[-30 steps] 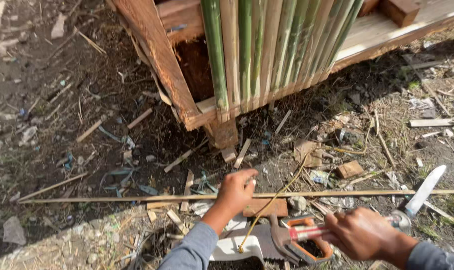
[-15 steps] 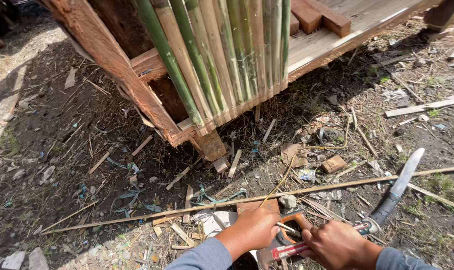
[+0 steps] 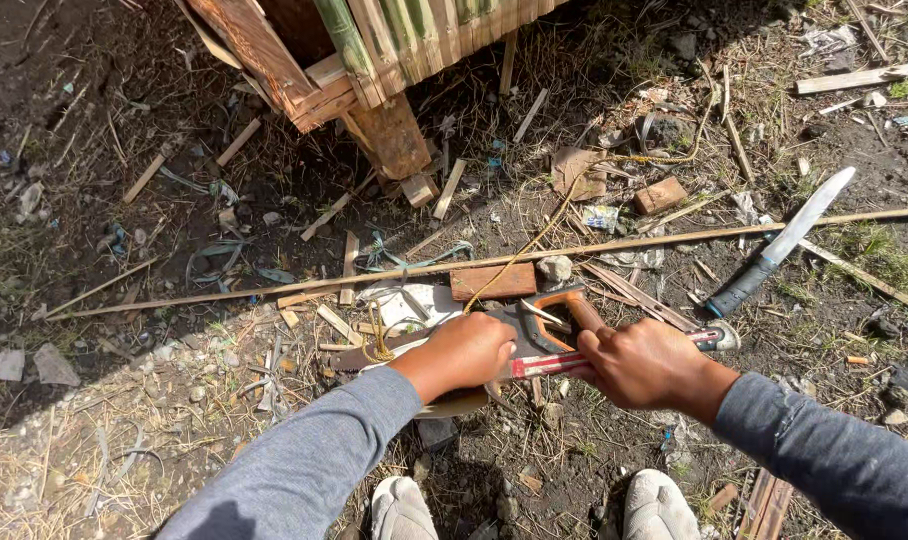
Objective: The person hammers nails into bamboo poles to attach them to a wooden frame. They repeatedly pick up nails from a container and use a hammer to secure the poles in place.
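Red-handled tool lies low on the littered ground beside a handsaw; right hand clamped on it, left hand pressing alongside; pickup stage, I judge; next calls for a firm lift clear of the long bamboo strip.

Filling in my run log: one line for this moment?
left hand: on hand saw | right hand: grips red-handled tool | machete: on ground, apart

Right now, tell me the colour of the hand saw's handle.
Orange hand saw handle, seen in the head view.
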